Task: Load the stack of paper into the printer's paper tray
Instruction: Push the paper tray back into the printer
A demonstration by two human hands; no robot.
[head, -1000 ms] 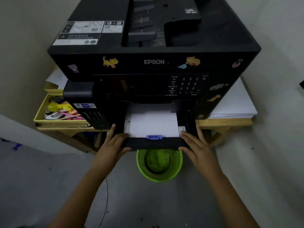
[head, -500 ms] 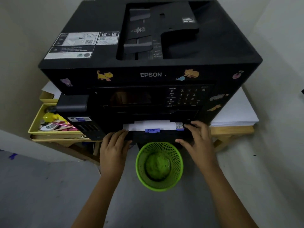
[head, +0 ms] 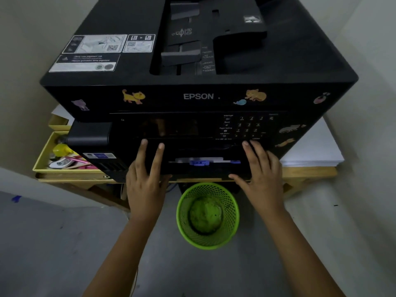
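Note:
A big black Epson printer (head: 199,97) with animal stickers stands on a wooden table. Its paper tray (head: 203,171) sits pushed nearly flush into the front. Only a thin strip of white paper (head: 210,160) and a blue guide clip (head: 199,162) show in the slot. My left hand (head: 145,179) lies flat against the tray's left front, fingers spread upward. Pressed on the tray's right front is my right hand (head: 260,174), thumb under the tray's lower edge. Neither hand holds anything.
A green mesh waste bin (head: 207,215) stands on the floor right below the tray. A stack of white paper (head: 315,151) lies on the table right of the printer. Yellow trays (head: 46,153) with small items sit at the left. Walls close in on both sides.
The tray with the paper has slid from pulled out into the printer. Both hands followed it forward and now rest flat on the front.

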